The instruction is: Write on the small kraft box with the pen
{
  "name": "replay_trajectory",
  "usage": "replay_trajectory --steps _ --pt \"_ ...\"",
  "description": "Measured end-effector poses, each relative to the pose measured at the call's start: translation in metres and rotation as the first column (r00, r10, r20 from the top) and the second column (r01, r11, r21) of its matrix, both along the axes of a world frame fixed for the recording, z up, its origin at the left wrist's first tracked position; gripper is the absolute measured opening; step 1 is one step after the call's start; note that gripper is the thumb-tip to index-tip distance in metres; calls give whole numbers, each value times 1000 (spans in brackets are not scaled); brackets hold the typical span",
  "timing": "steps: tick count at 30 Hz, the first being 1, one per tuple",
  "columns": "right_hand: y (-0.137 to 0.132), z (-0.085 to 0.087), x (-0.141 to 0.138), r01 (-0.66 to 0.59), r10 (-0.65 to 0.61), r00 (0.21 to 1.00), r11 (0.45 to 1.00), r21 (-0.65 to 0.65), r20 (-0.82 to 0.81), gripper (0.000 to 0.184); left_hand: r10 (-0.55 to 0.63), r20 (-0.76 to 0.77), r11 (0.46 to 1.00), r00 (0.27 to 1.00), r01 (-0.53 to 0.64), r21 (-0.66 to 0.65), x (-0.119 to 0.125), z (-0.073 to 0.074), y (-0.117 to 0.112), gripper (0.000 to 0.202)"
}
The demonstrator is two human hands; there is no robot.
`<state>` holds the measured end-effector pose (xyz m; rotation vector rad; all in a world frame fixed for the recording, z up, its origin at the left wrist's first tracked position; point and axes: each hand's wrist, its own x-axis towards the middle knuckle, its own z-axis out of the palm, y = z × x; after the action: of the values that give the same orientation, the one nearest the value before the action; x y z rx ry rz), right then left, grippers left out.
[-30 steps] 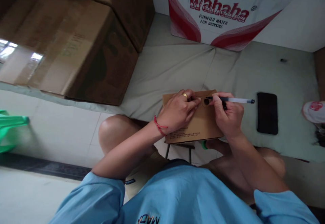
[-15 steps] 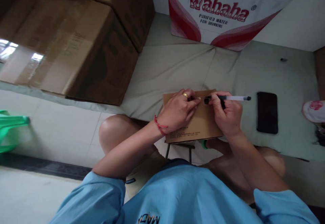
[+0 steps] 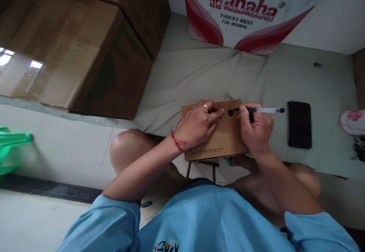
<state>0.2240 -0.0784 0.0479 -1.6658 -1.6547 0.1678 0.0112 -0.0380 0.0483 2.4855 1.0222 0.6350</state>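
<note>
Left hand flat on box, fingers pinching near cutout hole. Right hand clamped on pen, tip at hole. Phone just right.

Sleeves are light blue; left hand wears gold ring, red wrist cord.

The small box is made of matt brown cardboard. The pen is formed of glossy plastic. A creased matt cloth is spread beneath; the phone is finished glossy black.
</note>
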Motion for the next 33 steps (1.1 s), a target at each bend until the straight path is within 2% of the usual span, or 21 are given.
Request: replay_trajectory --steps 11,16,20,28,33 --pt "-2 0 0 39 -40 999 999 20 34 28 -5 28 1000 1000 4 29 0 -2 0 30" --pt "-2 1 -1 45 -48 998 997 68 48 24 -13 22 1000 1000 12 22 -1 -1 0 31" --pt "-3 2 -1 57 -59 996 998 41 60 24 -8 16 1000 1000 8 13 -1 -1 0 31" --pt "-1 2 1 4 -2 999 1000 24 -49 28 -4 15 1000 1000 3 26 -1 -2 0 31" --pt "2 2 0 -22 21 998 1000 -16 -63 35 2 5 1000 1000 -2 18 0 -1 0 32"
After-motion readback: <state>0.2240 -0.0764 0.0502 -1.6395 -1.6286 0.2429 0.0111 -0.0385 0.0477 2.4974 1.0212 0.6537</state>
